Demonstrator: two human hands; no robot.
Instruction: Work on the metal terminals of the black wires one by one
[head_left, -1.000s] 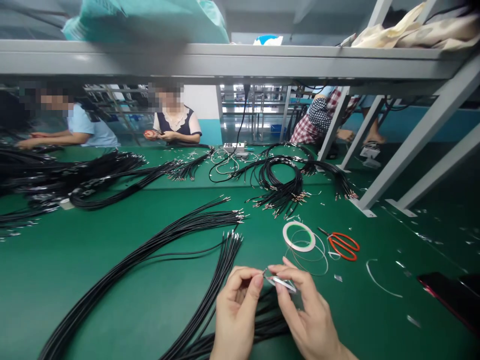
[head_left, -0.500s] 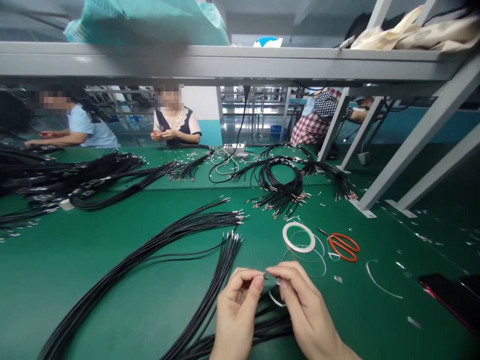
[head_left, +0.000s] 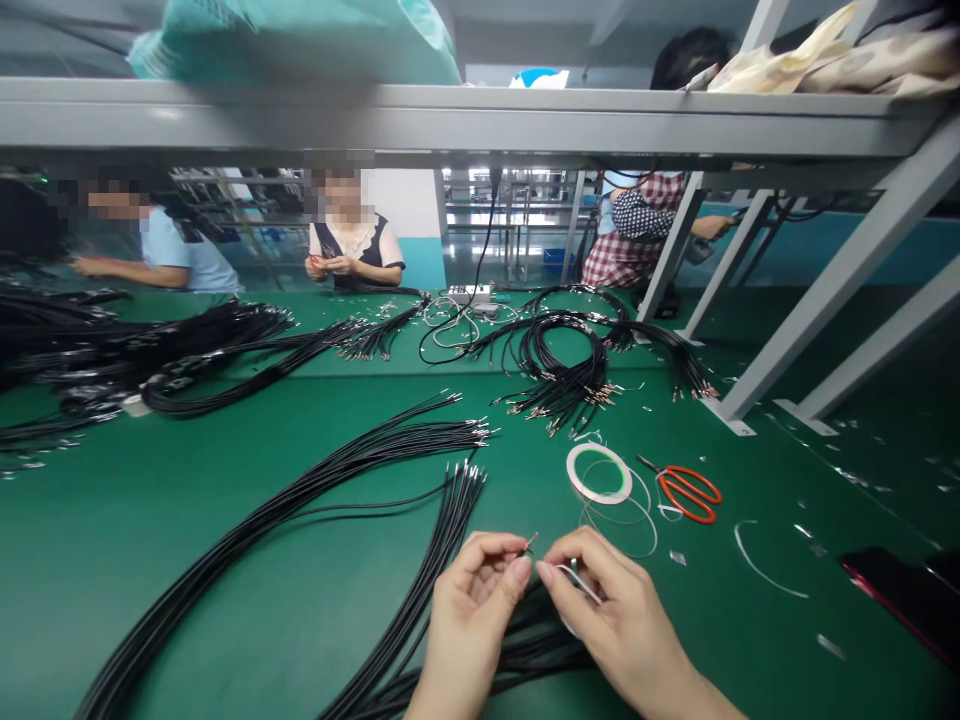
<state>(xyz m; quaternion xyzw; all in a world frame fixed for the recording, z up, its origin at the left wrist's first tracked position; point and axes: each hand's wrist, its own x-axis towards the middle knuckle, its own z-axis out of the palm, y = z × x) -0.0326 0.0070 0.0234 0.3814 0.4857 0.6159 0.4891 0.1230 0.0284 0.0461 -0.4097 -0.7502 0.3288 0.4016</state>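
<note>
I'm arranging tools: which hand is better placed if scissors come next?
Likely the right hand, nearer the scissors, though it holds a white strip. The left hand, pinching a wire end, sits farther away.

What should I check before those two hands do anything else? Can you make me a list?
1. Left hand pinching the thin dark wire end: ok.
2. Right hand holding the thin white curved strip: ok.
3. Strip joined to that wire end: cannot tell; fingers hide parts of both.
4. Orange-handled metal scissors lying on the green table, out of both hands: ok.
5. Flat white ring-shaped roll lying left of the scissors: ok.
6. Table free of small shiny scraps: not ok; several lie rightward.
</note>
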